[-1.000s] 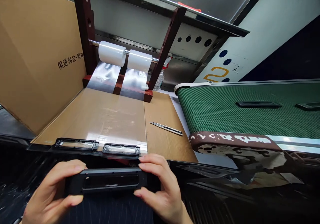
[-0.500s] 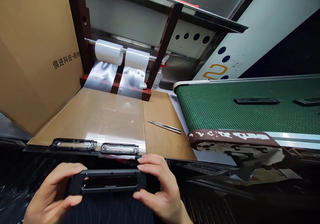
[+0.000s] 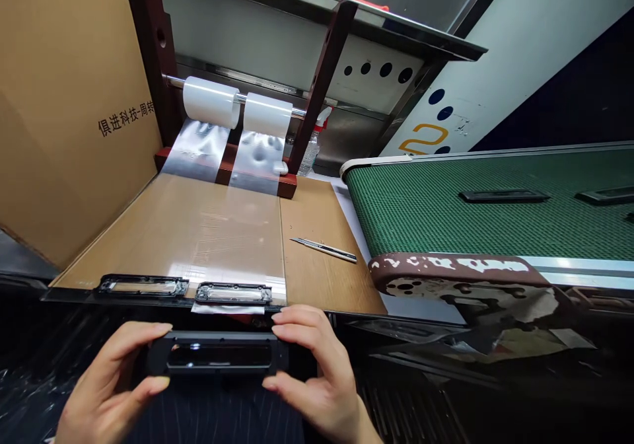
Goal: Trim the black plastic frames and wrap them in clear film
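Holding a long, slim black rectangular frame with a glossy dark window (image 3: 222, 355) lengthwise, just short of the near edge of the flat brown surface (image 3: 337, 285), with the fingers of the left hand (image 3: 94, 391) clamped on one end and those of the right hand (image 3: 327, 374) clamped on the other. Separated from the rest of the surface by a black pale-centred tray-like part (image 3: 143, 285) and a matching black part (image 3: 234, 293) along that edge, with a white strip (image 3: 228, 309) showing below the latter. Backed by a dark-red rack (image 3: 225, 173) carrying a wide white film roll (image 3: 211, 102) and a neighbouring white roll (image 3: 268, 114), and by a clear spray bottle with a red-and-white head (image 3: 311, 153). Walled in on the left by a tall brown cardboard panel with black lettering (image 3: 69, 120); bordered on the right by a thin silver-and-black knife (image 3: 324, 250), then by a green textured conveyor belt (image 3: 446, 226) bearing a flat black piece (image 3: 504, 196). Compared with a second ago, gripped at the same ends, but catching a bright glint at the window's left end; showing more of the white strip; seen with everything slightly farther left.
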Motion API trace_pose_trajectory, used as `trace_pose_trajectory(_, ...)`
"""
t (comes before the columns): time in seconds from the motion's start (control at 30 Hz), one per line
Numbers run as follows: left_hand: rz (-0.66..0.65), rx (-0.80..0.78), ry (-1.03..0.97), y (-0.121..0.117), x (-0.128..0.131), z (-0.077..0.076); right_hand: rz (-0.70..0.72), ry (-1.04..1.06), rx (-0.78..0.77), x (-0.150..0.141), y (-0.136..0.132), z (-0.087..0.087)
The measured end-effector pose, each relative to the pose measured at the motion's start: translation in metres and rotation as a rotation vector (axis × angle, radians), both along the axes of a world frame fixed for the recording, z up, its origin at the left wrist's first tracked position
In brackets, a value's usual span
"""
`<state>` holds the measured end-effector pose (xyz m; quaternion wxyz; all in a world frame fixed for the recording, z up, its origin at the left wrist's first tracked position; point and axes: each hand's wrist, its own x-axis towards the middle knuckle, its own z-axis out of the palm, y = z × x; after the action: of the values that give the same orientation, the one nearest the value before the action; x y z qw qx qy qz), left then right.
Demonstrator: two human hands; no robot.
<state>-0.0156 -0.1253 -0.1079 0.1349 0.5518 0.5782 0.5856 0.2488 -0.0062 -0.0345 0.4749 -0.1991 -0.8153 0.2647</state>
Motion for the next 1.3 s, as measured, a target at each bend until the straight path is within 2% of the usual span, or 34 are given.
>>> trace_pose_trajectory(0.1,-0.02,0.025,0.193,0.005,-0.005,0.006,-0.013,0.0,0.02,0.0,0.001,0.0)
trace_pose_trajectory(0.23,0.033,0.056,0.314,0.017,-0.004,0.015,-0.034,-0.013,0.054,-0.003,0.01,-0.006)
trace_pose_trajectory(0.4,0.057,0.059,0.358,0.046,-0.008,0.03,-0.095,0.018,0.057,-0.016,0.033,-0.014)
trace_pose_trajectory(0.6,0.091,0.089,0.415,0.072,-0.012,0.052,-0.14,0.022,0.043,-0.028,0.047,-0.005)
trace_pose_trajectory(0.8,0.079,0.096,0.44,0.075,-0.012,0.053,-0.125,0.016,0.012,-0.027,0.048,-0.002)
trace_pose_trajectory(0.9,0.01,0.113,0.462,0.074,-0.018,0.048,-0.07,0.009,-0.168,-0.024,0.047,-0.004)
trace_pose_trajectory(1.03,-0.178,0.188,0.509,0.068,-0.024,0.044,0.111,-0.009,-0.647,-0.02,0.047,-0.004)
trace_pose_trajectory(1.1,-0.244,0.246,0.525,0.062,-0.023,0.045,0.263,-0.075,-0.881,-0.017,0.047,-0.004)
trace_pose_trajectory(1.2,-0.301,0.334,0.567,0.05,-0.016,0.051,0.601,-0.216,-1.165,-0.013,0.044,-0.006)
trace_pose_trajectory(1.27,-0.314,0.366,0.599,0.044,-0.012,0.056,0.782,-0.307,-1.252,-0.01,0.042,-0.01)
trace_pose_trajectory(1.3,-0.307,0.347,0.605,0.044,-0.011,0.057,0.798,-0.343,-1.223,-0.008,0.042,-0.011)
